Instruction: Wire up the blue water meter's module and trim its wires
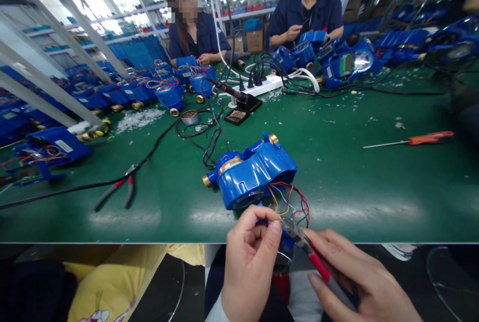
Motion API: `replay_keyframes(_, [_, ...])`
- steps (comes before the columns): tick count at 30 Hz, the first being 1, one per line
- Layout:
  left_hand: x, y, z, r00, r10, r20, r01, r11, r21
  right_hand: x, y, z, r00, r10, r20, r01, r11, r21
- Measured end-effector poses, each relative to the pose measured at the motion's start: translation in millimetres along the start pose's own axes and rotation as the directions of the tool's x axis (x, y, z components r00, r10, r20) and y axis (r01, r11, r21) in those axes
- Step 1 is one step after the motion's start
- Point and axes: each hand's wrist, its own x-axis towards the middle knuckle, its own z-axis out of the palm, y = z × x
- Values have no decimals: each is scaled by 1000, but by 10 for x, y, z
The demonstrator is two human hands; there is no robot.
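A blue water meter (250, 175) with brass pipe ends lies on its side on the green bench mat, just beyond my hands. Thin red, yellow and blue wires (290, 200) run from it towards my fingers. My left hand (250, 262) pinches a small blue part (287, 238) at the wire ends between thumb and fingers. My right hand (355, 277) grips red-handled pliers (309, 247), with their metal jaws at that blue part. The fingers and jaws hide most of the part, and the exact wire in the jaws is hidden.
A soldering iron on its stand (239, 102), a solder tin (190, 117) and a power strip (258, 85) sit among black cables. Red-handled pliers (118, 187) lie left, and an orange screwdriver (419, 138) lies right. Several blue meters (119, 95) line the bench. Two co-workers (194, 33) (305, 13) sit opposite.
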Motion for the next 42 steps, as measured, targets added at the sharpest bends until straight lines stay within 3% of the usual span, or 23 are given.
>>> replay_keyframes(5, [0, -9, -7, 999, 33, -13, -33, 999, 16, 73, -29, -5, 1000, 2, 7, -2, 1000, 12])
replay_keyframes(21, [51, 96, -23, 996, -39, 79, 44, 997, -66, 62, 65, 42, 998, -44, 45, 42, 998, 48])
replay_keyframes(28, [84, 68, -17, 999, -2, 54, 4, 999, -50, 77, 76, 59, 999, -14, 34, 11, 997, 82])
replay_keyframes(33, [77, 80, 9, 998, -8, 66, 12, 998, -69, 3, 48, 170, 996, 85, 3, -83, 968, 236])
replay_keyframes(36, [74, 76, 17, 998, -1, 65, 5, 998, -66, -46, 49, 228, 983, 183, 8, -169, 887, 431])
replay_keyframes(38, [74, 57, 2, 1000, -2, 22, 2, 999, -40, -26, 69, 199, 930, 364, -52, -263, 758, 597])
replay_keyframes(40, [70, 37, -21, 999, -7, -32, 6, 1000, -5, 27, 97, 110, 774, 617, -140, -305, 558, 772])
replay_keyframes(42, [61, 31, -31, 999, -8, -40, 9, 1000, 7, 73, 120, 0, 613, 769, -180, -282, 426, 860])
